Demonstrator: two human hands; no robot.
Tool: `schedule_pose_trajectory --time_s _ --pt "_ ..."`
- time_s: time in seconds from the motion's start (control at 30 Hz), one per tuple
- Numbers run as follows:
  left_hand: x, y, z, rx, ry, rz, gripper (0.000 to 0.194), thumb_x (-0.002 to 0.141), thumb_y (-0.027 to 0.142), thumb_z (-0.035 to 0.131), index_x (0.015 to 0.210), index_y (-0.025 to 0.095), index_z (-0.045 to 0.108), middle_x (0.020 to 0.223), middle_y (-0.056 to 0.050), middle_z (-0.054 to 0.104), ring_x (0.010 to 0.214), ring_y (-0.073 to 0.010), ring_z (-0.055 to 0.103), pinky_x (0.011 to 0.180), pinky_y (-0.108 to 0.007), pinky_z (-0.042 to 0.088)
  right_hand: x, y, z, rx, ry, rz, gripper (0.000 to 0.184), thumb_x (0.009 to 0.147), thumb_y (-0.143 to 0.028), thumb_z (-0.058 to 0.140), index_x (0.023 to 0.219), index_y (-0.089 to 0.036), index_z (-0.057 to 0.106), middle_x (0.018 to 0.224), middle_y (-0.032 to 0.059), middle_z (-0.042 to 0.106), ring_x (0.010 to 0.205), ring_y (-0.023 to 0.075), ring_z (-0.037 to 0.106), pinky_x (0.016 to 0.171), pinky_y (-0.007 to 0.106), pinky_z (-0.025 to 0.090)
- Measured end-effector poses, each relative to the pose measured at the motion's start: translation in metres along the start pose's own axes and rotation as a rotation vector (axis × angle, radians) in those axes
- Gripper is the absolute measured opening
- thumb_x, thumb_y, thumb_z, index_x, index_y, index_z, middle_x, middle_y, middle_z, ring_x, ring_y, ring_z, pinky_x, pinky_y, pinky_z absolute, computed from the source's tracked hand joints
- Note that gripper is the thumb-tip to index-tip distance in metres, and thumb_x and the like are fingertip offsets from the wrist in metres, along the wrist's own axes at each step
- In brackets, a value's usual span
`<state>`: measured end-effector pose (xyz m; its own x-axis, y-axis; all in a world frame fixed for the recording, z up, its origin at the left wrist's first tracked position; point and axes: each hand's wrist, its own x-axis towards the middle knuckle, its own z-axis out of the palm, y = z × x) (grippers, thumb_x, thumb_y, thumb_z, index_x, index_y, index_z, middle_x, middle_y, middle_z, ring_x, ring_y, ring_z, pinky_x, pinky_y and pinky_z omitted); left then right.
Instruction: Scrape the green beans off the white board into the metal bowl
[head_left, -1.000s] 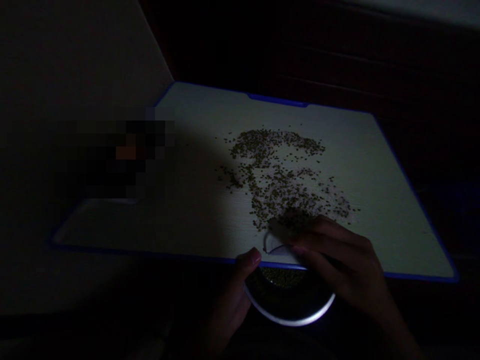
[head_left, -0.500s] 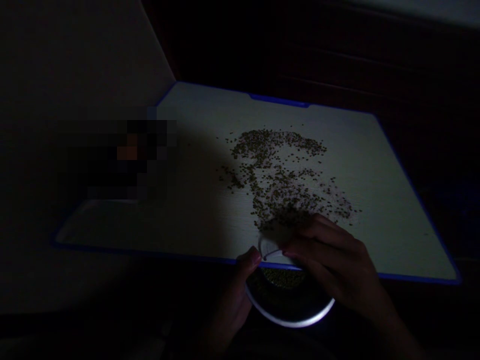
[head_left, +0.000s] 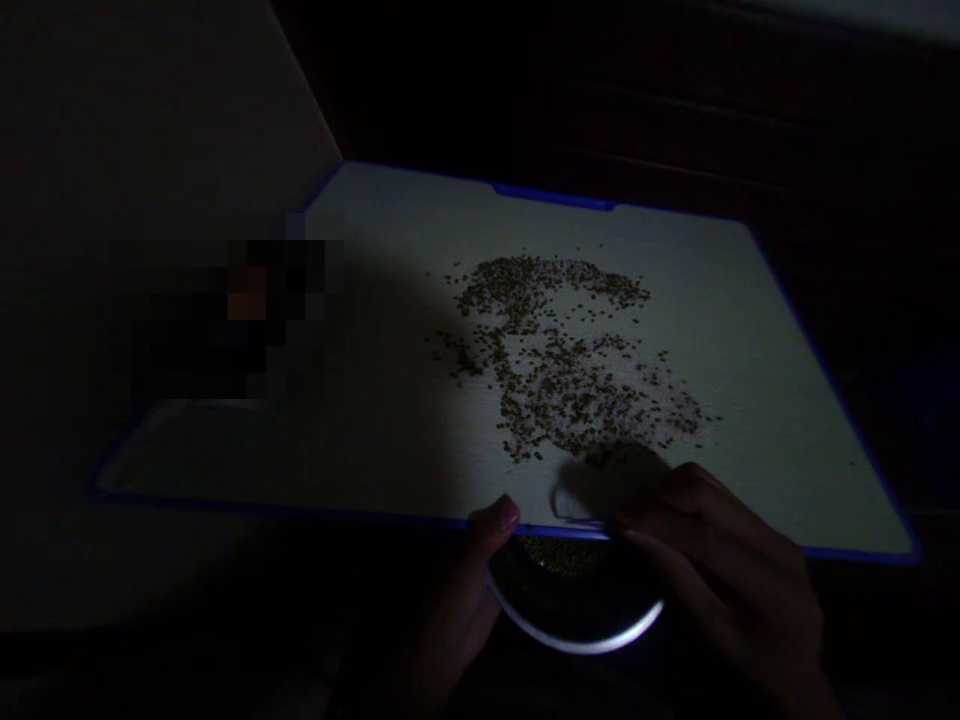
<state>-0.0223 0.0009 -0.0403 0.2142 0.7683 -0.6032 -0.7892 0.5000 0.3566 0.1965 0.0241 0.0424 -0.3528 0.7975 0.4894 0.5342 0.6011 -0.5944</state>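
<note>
A pale board with a blue rim (head_left: 390,440) lies in front of me, with small greenish-brown beans or seeds (head_left: 510,285) spread over its middle. My left hand (head_left: 469,585) is closed at the board's near edge, thumb on top, fingers beside a bowl's rim; whether they also grip the bowl is too dark to tell. My right hand (head_left: 739,570) pinches a thin, curved, pale piece (head_left: 556,500) low on the board, just above the near edge. Below that edge sits the bowl (head_left: 589,646), dark inside with a bright rim, holding more of the seeds (head_left: 566,555).
The scene is very dim. On the left, a blurred-out patch (head_left: 225,320) covers part of the board's side. A pale surface (head_left: 150,100) rises behind it, and dark panels lie beyond the far edge. A hand's shadow falls across the board.
My right hand has shifted right and slightly down with the thin curved piece, away from the left thumb. The left hand stays at the board's edge.
</note>
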Motion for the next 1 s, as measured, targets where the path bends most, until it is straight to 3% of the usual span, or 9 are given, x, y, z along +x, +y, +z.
schedule_pose_trajectory --time_s 0.13,0.23,0.33,0.43,0.6,0.77,0.9,1.0 --pt "-0.001 0.001 0.007 0.051 0.089 0.004 0.033 0.074 0.043 0.100 0.094 0.021 0.086 0.111 -0.011 0.090 0.137 -0.0435 0.071 0.122 -0.056 0.051 0.007 0.001 0.002 -0.002 -0.003 0.020 0.020 0.102 -0.005 0.070 0.117 -0.018 0.075 0.106 0.0045 0.079 0.095 0.0149 0.071 0.078 0.028 0.059" --pt "0.000 0.001 0.012 0.021 0.016 -0.024 0.034 0.080 0.047 0.095 0.099 0.020 0.086 0.109 -0.012 0.089 0.137 -0.0424 0.071 0.122 -0.056 0.051 0.020 -0.001 0.012 0.004 -0.047 -0.078 0.015 0.106 -0.010 0.068 0.116 -0.017 0.075 0.099 0.0051 0.078 0.091 0.0169 0.069 0.074 0.031 0.057" --pt "0.001 0.001 0.012 0.026 0.005 0.022 0.035 0.076 0.047 0.098 0.097 0.020 0.087 0.100 -0.011 0.089 0.131 -0.0412 0.075 0.121 -0.054 0.051 0.029 -0.001 0.020 0.036 -0.082 -0.136 0.015 0.106 -0.010 0.066 0.117 -0.017 0.075 0.094 0.0052 0.075 0.086 0.0178 0.066 0.071 0.034 0.053" --pt "0.001 0.001 0.011 0.053 0.005 0.016 0.036 0.074 0.047 0.100 0.094 0.021 0.087 0.098 -0.010 0.089 0.126 -0.0402 0.078 0.119 -0.052 0.053 0.028 0.001 0.021 0.066 -0.107 -0.157 0.016 0.108 -0.011 0.063 0.116 -0.017 0.076 0.095 0.0055 0.075 0.086 0.0179 0.065 0.071 0.034 0.051" --pt "0.000 0.002 0.009 0.047 -0.014 -0.039 0.027 0.085 0.044 0.093 0.097 0.021 0.088 0.102 -0.009 0.090 0.127 -0.0372 0.078 0.118 -0.049 0.054 0.019 0.003 0.017 0.066 -0.091 -0.158 0.016 0.110 -0.014 0.063 0.115 -0.019 0.077 0.098 0.0048 0.075 0.092 0.0183 0.066 0.075 0.036 0.052" --pt "0.000 0.004 0.011 0.067 -0.023 -0.021 0.031 0.072 0.047 0.101 0.085 0.022 0.087 0.098 -0.010 0.090 0.129 -0.0412 0.077 0.118 -0.051 0.054 0.016 0.000 0.018 0.040 -0.065 -0.176 0.011 0.109 -0.016 0.067 0.112 -0.019 0.077 0.093 0.0022 0.077 0.087 0.0166 0.067 0.072 0.034 0.052" --pt "-0.002 0.003 0.009 0.042 0.055 -0.017 0.038 0.076 0.042 0.099 0.105 0.021 0.088 0.119 -0.012 0.089 0.135 -0.0399 0.074 0.121 -0.051 0.052 0.019 -0.001 0.014 -0.006 -0.040 -0.117 0.016 0.107 -0.010 0.066 0.115 -0.018 0.077 0.099 0.0041 0.078 0.091 0.0164 0.071 0.075 0.033 0.057" --pt "-0.004 0.003 0.010 0.034 0.117 0.011 0.053 0.073 0.039 0.102 0.120 0.020 0.085 0.125 -0.014 0.088 0.138 -0.0421 0.072 0.124 -0.055 0.050 0.029 0.000 0.011 -0.095 0.021 -0.009 0.017 0.105 -0.009 0.068 0.117 -0.017 0.076 0.102 0.0055 0.080 0.090 0.0144 0.075 0.075 0.027 0.060"
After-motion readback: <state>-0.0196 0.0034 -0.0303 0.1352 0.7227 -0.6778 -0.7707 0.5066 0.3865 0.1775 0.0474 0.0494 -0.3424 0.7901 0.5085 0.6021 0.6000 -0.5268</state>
